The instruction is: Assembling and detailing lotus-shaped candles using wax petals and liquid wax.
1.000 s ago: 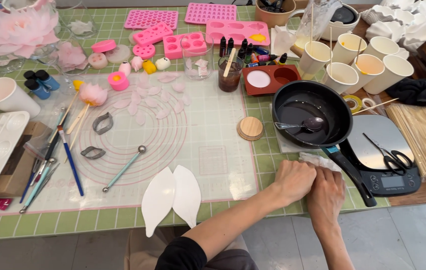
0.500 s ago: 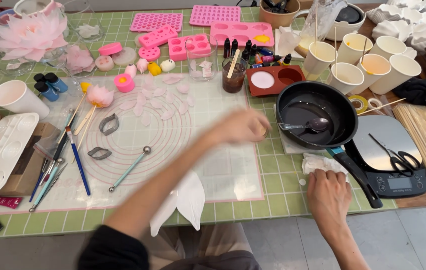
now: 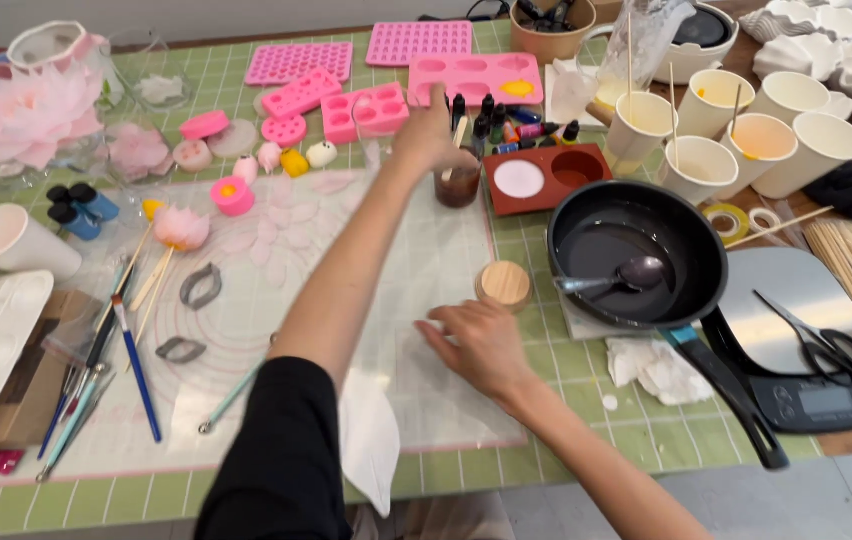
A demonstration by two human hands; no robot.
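My left hand (image 3: 428, 132), on a black-sleeved arm, reaches far across the translucent working mat (image 3: 276, 300) to the back of the table. It is beside a pink silicone mould (image 3: 366, 110) and just left of a small glass of brown liquid (image 3: 458, 186). Its fingers are curled away from me, so what they touch is hidden. My right hand (image 3: 478, 342) lies on the mat's right part with fingers spread and nothing in it, just below a round wooden lid (image 3: 504, 283).
A black pan (image 3: 691, 255) with a spoon (image 3: 618, 277) sits right of the lid, with a scale and scissors (image 3: 814, 335) beyond. Paper cups (image 3: 701, 165) stand back right. Brushes (image 3: 134, 365), metal cutters (image 3: 200, 287) and a pink flower (image 3: 21, 110) lie left.
My left hand has gone from the table's front edge up and away to the moulds at the back. My right hand slid left from the crumpled tissue onto the mat.
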